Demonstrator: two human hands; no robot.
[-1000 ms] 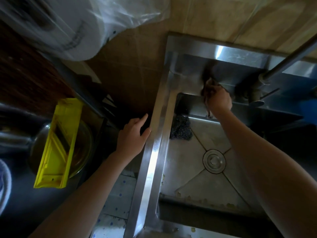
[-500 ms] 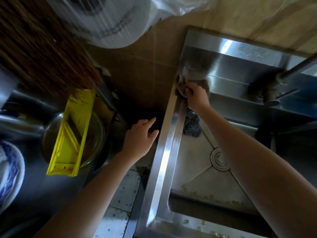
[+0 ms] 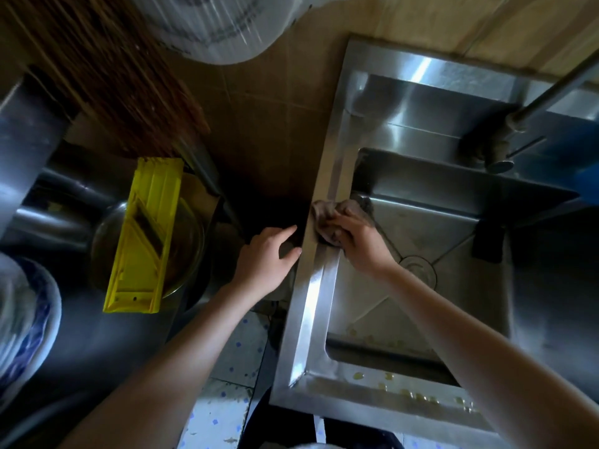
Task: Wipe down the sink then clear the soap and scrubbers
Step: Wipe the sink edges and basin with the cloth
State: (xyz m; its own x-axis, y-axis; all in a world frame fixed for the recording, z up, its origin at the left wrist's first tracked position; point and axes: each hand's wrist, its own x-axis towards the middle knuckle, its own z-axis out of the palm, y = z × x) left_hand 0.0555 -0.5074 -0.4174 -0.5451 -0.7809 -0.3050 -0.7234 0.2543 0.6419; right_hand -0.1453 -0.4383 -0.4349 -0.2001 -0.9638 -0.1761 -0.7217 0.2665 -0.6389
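Observation:
A stainless steel sink [image 3: 311, 306] fills the right half of the view, with a round drain [image 3: 421, 270] in its basin. My right hand [image 3: 359, 244] grips a greyish-brown cloth [image 3: 327, 212] and presses it on the sink's left rim. A dark scrubber [image 3: 364, 202] lies in the basin's far left corner, mostly hidden behind that hand and the cloth. My left hand [image 3: 267, 259] hovers with relaxed fingers just left of the rim, holding nothing. No soap is visible.
A faucet [image 3: 505, 134] stands at the sink's back right. A yellow slicer [image 3: 142, 241] lies across a glass bowl [image 3: 191, 254] on the left. A broom [image 3: 123, 76] and a plastic-wrapped roll [image 3: 220, 24] are at the top. A blue-patterned plate [image 3: 26, 322] sits at far left.
My right hand has slid the cloth from the back ledge near the faucet to the left rim and then down along it toward me. The left hand stays beside the rim.

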